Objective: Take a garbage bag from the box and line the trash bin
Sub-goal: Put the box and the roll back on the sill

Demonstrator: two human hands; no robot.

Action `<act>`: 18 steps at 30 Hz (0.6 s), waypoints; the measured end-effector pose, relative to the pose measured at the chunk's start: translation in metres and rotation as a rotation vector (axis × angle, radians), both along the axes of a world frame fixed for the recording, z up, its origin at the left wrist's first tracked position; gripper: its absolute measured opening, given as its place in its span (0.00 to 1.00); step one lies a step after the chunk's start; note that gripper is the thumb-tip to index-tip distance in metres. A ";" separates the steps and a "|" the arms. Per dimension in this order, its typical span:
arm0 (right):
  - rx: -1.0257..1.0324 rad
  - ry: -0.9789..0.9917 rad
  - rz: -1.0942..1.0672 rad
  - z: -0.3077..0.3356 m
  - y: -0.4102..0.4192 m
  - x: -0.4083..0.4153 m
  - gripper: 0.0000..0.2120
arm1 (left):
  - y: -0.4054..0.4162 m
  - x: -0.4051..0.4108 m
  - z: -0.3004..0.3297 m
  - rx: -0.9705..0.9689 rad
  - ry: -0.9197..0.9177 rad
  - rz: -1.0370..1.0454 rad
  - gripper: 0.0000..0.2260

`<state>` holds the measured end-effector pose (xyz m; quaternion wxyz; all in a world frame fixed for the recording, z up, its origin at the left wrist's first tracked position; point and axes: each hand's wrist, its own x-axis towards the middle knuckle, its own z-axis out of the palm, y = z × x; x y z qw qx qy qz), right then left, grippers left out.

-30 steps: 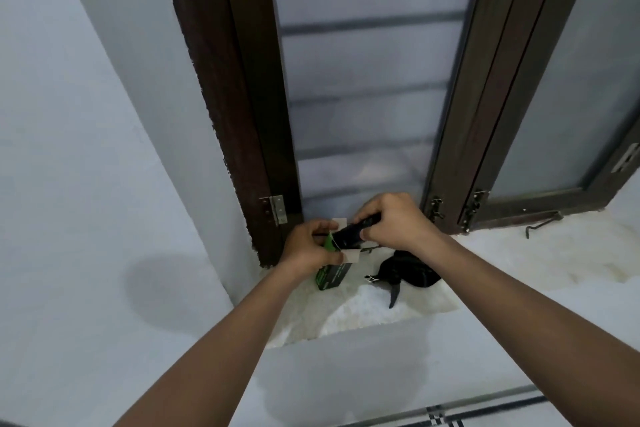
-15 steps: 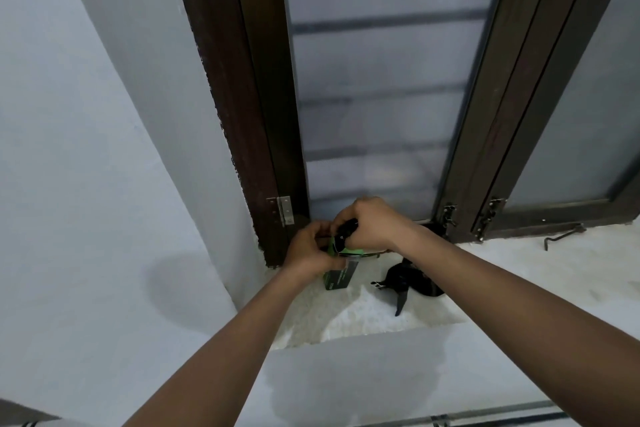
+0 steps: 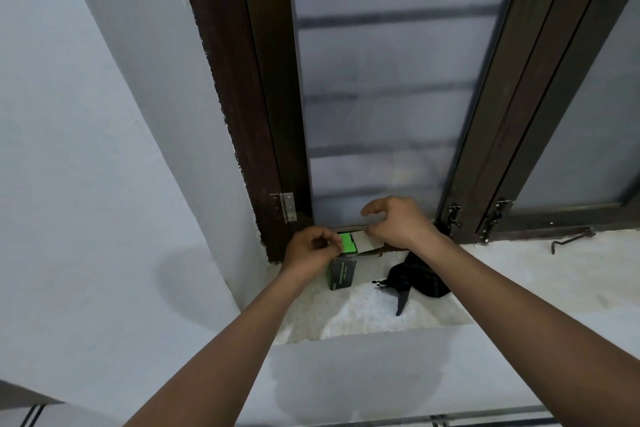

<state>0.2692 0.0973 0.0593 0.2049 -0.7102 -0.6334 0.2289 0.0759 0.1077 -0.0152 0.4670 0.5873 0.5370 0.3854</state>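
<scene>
A small black and green garbage bag box (image 3: 342, 274) stands upright on the window sill (image 3: 519, 284), against the dark window frame. Its top is open, with a bright green flap (image 3: 347, 242) and a pale flap (image 3: 369, 242) folded up. My left hand (image 3: 311, 250) grips the box's top left edge at the green flap. Just above the pale flap hovers my right hand (image 3: 394, 222), fingers curled apart and holding nothing. A crumpled black bag (image 3: 417, 279) lies on the sill right of the box. No trash bin is in view.
The dark wooden window frame (image 3: 242, 114) with a metal hinge (image 3: 287, 206) rises behind the box. Frosted panes fill the window. Latches (image 3: 453, 218) and a loose hook (image 3: 571, 239) sit at the frame's base on the right. A white wall drops below the sill.
My right hand held a black roll at the box's top; now it is empty and lifted above the flaps. The view has shifted slightly left and closer.
</scene>
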 end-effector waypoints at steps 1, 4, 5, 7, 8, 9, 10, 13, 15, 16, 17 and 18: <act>-0.059 0.008 -0.025 -0.004 0.000 0.003 0.21 | 0.000 0.000 -0.001 0.008 0.020 0.005 0.07; -0.272 0.306 -0.106 -0.015 0.000 0.010 0.19 | -0.001 -0.002 -0.002 0.021 0.070 -0.003 0.07; -0.310 0.475 -0.134 -0.015 -0.002 0.009 0.16 | -0.001 -0.003 -0.002 0.011 0.090 -0.015 0.06; -0.301 0.730 -0.147 -0.014 -0.003 0.008 0.11 | -0.003 -0.005 -0.002 -0.014 0.116 -0.060 0.12; -0.287 0.808 -0.133 -0.012 -0.004 0.008 0.09 | -0.003 -0.006 -0.002 -0.020 0.131 -0.091 0.16; -0.279 0.857 -0.106 -0.010 -0.003 0.005 0.09 | -0.004 -0.007 -0.003 -0.027 0.154 -0.116 0.19; -0.282 0.883 -0.073 -0.006 -0.004 0.002 0.09 | -0.006 -0.007 -0.003 -0.024 0.180 -0.136 0.21; -0.291 0.771 0.030 0.002 -0.002 -0.009 0.06 | -0.009 -0.005 -0.001 0.020 0.243 -0.127 0.21; -0.235 0.569 0.074 0.005 0.000 -0.017 0.05 | -0.009 -0.004 -0.002 0.026 0.245 -0.114 0.22; -0.198 0.468 0.094 0.006 0.001 -0.021 0.04 | -0.009 -0.003 -0.002 0.023 0.240 -0.115 0.22; -0.166 0.385 0.119 0.008 0.002 -0.024 0.04 | -0.009 -0.002 -0.003 0.020 0.239 -0.111 0.23; -0.146 0.316 0.149 0.010 0.003 -0.028 0.05 | -0.009 -0.002 -0.003 0.019 0.239 -0.108 0.22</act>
